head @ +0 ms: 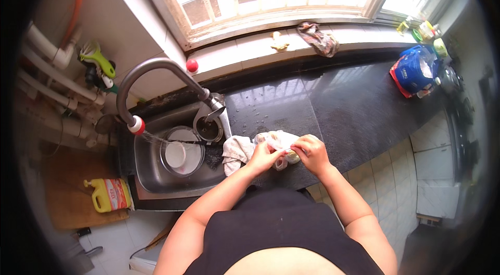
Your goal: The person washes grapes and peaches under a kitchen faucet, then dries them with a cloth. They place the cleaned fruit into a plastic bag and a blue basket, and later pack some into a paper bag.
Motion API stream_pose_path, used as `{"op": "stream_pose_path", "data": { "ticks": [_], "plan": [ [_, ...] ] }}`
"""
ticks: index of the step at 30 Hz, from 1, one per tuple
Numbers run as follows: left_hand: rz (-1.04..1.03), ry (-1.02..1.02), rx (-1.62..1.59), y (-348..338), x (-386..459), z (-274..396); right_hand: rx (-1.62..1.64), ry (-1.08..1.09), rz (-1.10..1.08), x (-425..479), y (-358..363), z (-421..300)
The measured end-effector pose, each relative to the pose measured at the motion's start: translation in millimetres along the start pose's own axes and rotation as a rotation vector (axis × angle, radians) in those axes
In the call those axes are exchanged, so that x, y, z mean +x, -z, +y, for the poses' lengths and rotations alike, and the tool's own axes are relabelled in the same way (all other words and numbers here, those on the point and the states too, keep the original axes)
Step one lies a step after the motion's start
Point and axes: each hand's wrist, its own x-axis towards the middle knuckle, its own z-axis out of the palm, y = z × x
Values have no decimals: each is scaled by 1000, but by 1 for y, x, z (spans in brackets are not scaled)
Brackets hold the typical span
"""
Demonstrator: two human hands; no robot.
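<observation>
A thin, whitish plastic bag (279,138) with something in it rests on the black counter, close to its front edge. My left hand (265,157) pinches the bag from the left, thumb and fingertips together. From the other side my right hand (313,154) pinches it too, its fingertips almost meeting those of the left. What the bag contains is mostly hidden by the plastic and my fingers. A crumpled light cloth (236,153) lies just left of the bag, over the sink's edge.
Water runs from the curved faucet (157,65) into the steel sink (146,181), which holds a pot (203,159) and a white bowl (175,154). A blue bag (410,72) stands far right. A patterned rag (318,38) lies on the sill. A yellow jug (111,195) stands left.
</observation>
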Motion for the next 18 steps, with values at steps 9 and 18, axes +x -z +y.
{"op": "stream_pose_path", "data": {
  "ticks": [9, 18],
  "plan": [
    [-42, -879, 1137, -15, -3, 15, 334, -281, -76, -9, -21, 12],
    [289, -890, 977, -11, -13, 24, 297, -207, -353, -4, -19, 24]
  ]
}}
